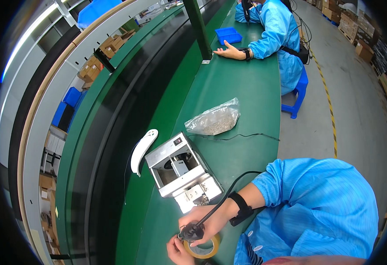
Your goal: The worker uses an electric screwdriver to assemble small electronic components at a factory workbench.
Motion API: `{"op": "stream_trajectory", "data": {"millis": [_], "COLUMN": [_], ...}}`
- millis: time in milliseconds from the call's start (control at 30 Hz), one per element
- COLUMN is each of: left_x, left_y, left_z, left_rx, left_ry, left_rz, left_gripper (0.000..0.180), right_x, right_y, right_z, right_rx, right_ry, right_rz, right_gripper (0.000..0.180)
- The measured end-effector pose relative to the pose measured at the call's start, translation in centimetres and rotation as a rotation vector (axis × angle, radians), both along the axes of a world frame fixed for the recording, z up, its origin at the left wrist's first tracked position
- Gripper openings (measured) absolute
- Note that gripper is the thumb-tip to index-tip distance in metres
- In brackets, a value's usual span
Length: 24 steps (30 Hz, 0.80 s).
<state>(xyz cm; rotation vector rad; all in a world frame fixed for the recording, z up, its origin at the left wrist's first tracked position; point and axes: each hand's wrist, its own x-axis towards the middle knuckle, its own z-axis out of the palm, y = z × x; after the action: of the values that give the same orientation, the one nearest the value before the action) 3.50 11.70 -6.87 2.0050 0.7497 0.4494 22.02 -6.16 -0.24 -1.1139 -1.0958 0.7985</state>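
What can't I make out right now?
Head view:
Left hand: wrist cut off by the lower edge.
Black corded device: underside hidden by its own top and the right hand.
Tape roll: partly covered by the right hand.
Bagged pieces: too small to identify.

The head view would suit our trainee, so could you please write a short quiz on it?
1. True or false: the clear bag lies between the metal box and the roll of tape.
2. The right hand grips: A) a blue tray; B) a black corded tool; C) the clear bag.
3. Fill in: the curved part left of the metal box is ____ in colour.

Key: 1. False, the bag lies beyond the box; 2. B; 3. White.
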Motion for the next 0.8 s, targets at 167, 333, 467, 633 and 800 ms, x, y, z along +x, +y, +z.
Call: {"op": "stream_trajectory", "data": {"millis": [167,333,467,633,800], "left_x": [0.1,0.5,0.9,1.0,0.9], "left_y": [-0.2,-0.8,-1.6,-1.5,-1.4], "left_z": [0.9,2.0,3.5,3.3,3.2], "left_rx": [0.072,0.123,0.144,0.073,0.104], "left_ry": [0.003,0.104,0.182,0.135,0.126], "left_rz": [-0.046,-0.033,-0.005,0.008,0.0], "left_gripper": [0.025,0.026,0.026,0.026,0.026], "right_x": [-0.1,0.0,-0.2,-0.1,0.0], "right_y": [-0.1,-0.4,0.0,0.0,-0.1], "right_z": [0.5,0.7,0.0,0.1,0.6], "right_rx": [0.022,-0.073,0.004,-0.022,-0.025], "right_ry": [0.042,0.044,0.043,0.036,0.043], "right_rz": [-0.005,-0.014,-0.031,-0.024,-0.01], "right_gripper": [0.033,0.035,0.034,0.034,0.033]}}
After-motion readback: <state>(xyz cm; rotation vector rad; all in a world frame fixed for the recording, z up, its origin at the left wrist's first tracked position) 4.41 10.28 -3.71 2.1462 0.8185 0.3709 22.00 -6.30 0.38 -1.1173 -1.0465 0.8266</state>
